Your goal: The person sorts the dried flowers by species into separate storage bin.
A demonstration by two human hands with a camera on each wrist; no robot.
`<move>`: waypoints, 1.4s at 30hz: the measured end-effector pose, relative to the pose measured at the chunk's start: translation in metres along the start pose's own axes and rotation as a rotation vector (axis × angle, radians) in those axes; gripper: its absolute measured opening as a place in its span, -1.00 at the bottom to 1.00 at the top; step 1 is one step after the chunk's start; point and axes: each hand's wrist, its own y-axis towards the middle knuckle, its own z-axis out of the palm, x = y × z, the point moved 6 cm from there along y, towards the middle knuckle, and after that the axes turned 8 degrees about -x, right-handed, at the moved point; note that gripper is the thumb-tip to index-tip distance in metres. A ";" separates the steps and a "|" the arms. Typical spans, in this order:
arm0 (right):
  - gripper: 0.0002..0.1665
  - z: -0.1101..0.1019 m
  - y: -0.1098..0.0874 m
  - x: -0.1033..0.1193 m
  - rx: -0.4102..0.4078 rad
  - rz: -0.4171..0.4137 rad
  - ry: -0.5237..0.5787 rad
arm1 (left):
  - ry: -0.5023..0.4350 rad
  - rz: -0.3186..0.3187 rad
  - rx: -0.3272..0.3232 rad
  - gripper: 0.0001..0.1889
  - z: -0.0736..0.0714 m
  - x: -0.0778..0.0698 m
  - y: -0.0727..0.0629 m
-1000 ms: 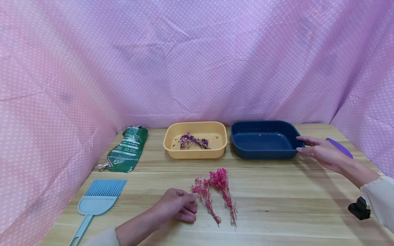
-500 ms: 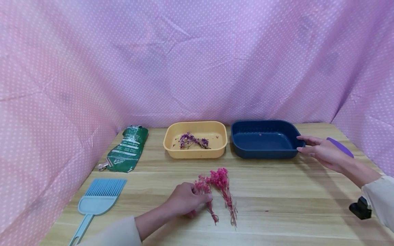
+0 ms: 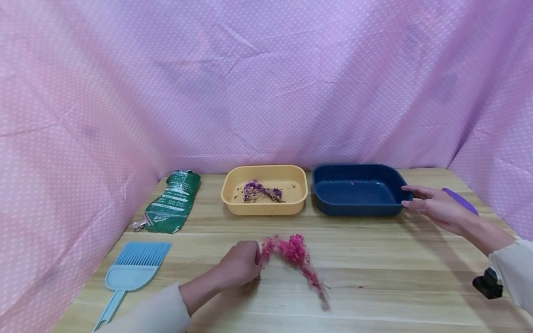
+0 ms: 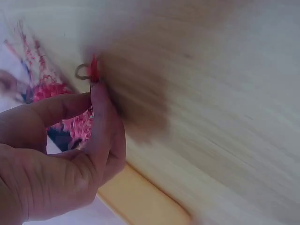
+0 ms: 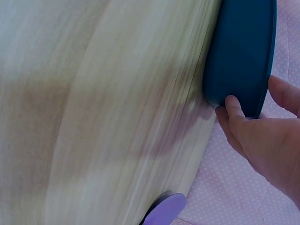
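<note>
My left hand (image 3: pixel 241 263) pinches the stems of a pink dried flower bunch (image 4: pixel 82 124) between thumb and fingers. In the left wrist view the tied stem end, with a small loop, pokes out past the fingertips. A second pink dried flower bunch (image 3: pixel 296 249) lies just right of it in the head view, blurred, its blossoms overlapping those of the held one. At the right end of the dark blue tray (image 3: pixel 358 209), my right hand (image 3: pixel 439 208) rests with fairly straight fingers against the rim and wall (image 5: pixel 241 61). Inside that tray lies one tiny pink fleck.
Left of the blue tray stands a yellow tray (image 3: pixel 264 209) with a purple dried flower bunch (image 3: pixel 262 191) inside. A green clipped bag (image 3: pixel 172 202) and a light blue brush (image 3: pixel 132 275) lie at the left. A purple rounded object (image 3: pixel 460 200) sits behind the right hand.
My left hand has come over the left pink bunch, pinched it and drawn back slightly left. The other pink bunch has shifted a little. My right hand stays at the blue tray.
</note>
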 end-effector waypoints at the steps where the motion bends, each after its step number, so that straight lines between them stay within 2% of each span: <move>1: -0.07 0.000 0.000 -0.001 0.001 -0.002 0.004 | -0.050 -0.031 0.014 -0.81 -0.002 0.003 0.001; 4: -0.08 0.000 0.000 -0.001 0.002 -0.004 0.011 | -0.190 -0.124 0.025 -0.90 -0.012 0.013 0.003; 6: -0.08 0.001 -0.001 -0.001 0.004 -0.003 0.014 | -0.255 -0.150 0.012 -0.90 -0.020 0.015 0.005; 9: -0.08 0.001 -0.001 -0.001 0.003 -0.005 0.012 | -0.325 -0.110 -0.005 -0.89 -0.030 0.011 0.006; 11: -0.08 0.000 -0.001 -0.001 0.002 -0.008 0.010 | -0.384 -0.073 0.012 -0.86 -0.033 0.005 0.007; 17: -0.10 0.000 -0.001 -0.001 -0.007 -0.010 0.016 | -0.690 -0.033 0.176 -0.71 -0.027 -0.015 0.007; 21: -0.09 0.000 -0.001 -0.002 -0.005 -0.002 0.006 | -0.788 -0.026 0.238 -0.64 -0.022 -0.025 0.006; 28: -0.09 -0.001 -0.001 0.000 -0.004 0.007 -0.018 | -0.800 0.050 0.220 -0.61 -0.030 -0.038 0.007; 33: -0.09 -0.001 -0.001 0.001 -0.004 0.008 -0.018 | -0.724 0.126 0.188 -0.64 -0.037 -0.046 0.004; 38: -0.08 -0.001 -0.001 0.001 -0.006 0.008 -0.024 | -0.630 0.208 0.185 -0.68 -0.038 -0.053 0.001; 42: -0.09 -0.001 -0.001 0.000 -0.001 0.010 -0.026 | -0.572 0.224 0.172 -0.71 -0.034 -0.051 0.003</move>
